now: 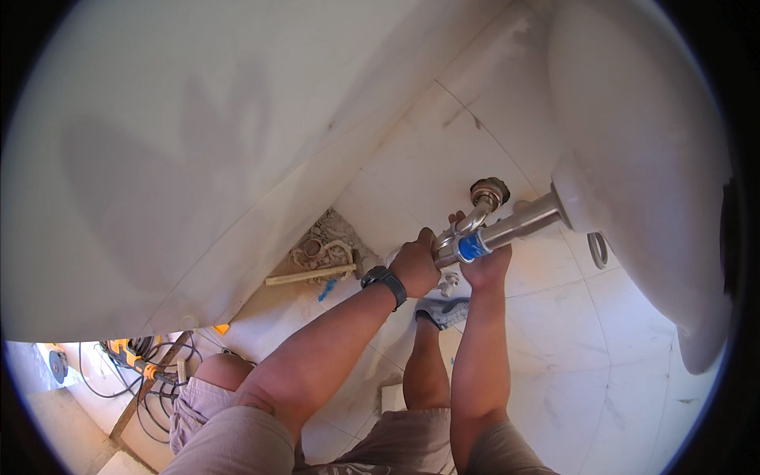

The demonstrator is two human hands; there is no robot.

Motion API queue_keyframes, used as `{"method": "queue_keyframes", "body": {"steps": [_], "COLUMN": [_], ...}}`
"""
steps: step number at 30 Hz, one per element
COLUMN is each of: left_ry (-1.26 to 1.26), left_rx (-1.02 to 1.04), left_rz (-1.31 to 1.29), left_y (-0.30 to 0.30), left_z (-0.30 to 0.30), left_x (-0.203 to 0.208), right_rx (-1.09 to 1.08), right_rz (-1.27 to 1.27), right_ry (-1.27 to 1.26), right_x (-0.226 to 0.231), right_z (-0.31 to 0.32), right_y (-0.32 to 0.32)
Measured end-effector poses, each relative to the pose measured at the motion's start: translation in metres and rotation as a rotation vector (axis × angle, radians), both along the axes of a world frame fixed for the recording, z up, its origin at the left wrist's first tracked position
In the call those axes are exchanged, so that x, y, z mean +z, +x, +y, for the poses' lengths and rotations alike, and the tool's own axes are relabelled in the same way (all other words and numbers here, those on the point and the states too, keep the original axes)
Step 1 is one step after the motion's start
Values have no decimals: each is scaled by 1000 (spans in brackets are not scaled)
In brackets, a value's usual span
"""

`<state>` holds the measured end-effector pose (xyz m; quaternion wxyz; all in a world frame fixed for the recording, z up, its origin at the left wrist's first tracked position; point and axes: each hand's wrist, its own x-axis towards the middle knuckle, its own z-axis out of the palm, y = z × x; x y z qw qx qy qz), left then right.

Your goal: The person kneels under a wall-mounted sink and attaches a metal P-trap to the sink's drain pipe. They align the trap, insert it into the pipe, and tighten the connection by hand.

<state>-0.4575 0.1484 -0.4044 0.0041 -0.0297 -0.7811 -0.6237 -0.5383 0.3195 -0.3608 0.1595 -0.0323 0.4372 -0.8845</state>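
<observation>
A chrome sink drain trap (447, 253) runs between the wash basin's underside and a rough hole in the tiled wall. My left hand (415, 267), with a black watch at the wrist, is closed round the trap's lower end. My right hand (484, 267) grips the trap from below, beside a blue band (473, 246); the pipe hides part of its fingers. From the basin (633, 150) the straight tailpiece (524, 222) slants down to the trap. A curved arm (476, 215) reaches the wall outlet (490, 190).
A metal ring (598, 250) hangs beside the basin. Below my hands is a small valve (449, 283). Rubble (328, 237) and a wooden strip (310, 275) lie in the corner. A yellow power tool (133, 356) with black cables lies at lower left.
</observation>
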Motion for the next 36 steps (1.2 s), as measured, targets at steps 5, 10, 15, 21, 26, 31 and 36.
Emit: {"method": "queue_keyframes", "body": {"steps": [5,10,15,21,26,31,36], "left_ry": [-13,-26,-2,-7,15,9,11], "left_rx": [0,11,11,13,20,8,-2], "left_rz": [-30,-26,-7,-5,8,9,10], "left_y": [1,0,0,1,1,-1,0], "left_z": [2,2,3,3,3,3,3], "left_x": [1,0,-2,-1,-2,-3,-3], "right_rx": [-33,85,-63,-129,-321,-345,-356], "right_rz": [-217,-69,-85,-114,-190,-223,-197], "right_ry": [55,65,167,189,317,269,184], "right_x": [20,0,-10,5,25,27,19], "right_z": [8,26,35,17,5,2,8], "right_y": [-42,-84,-95,-80,-62,-71,-78]}}
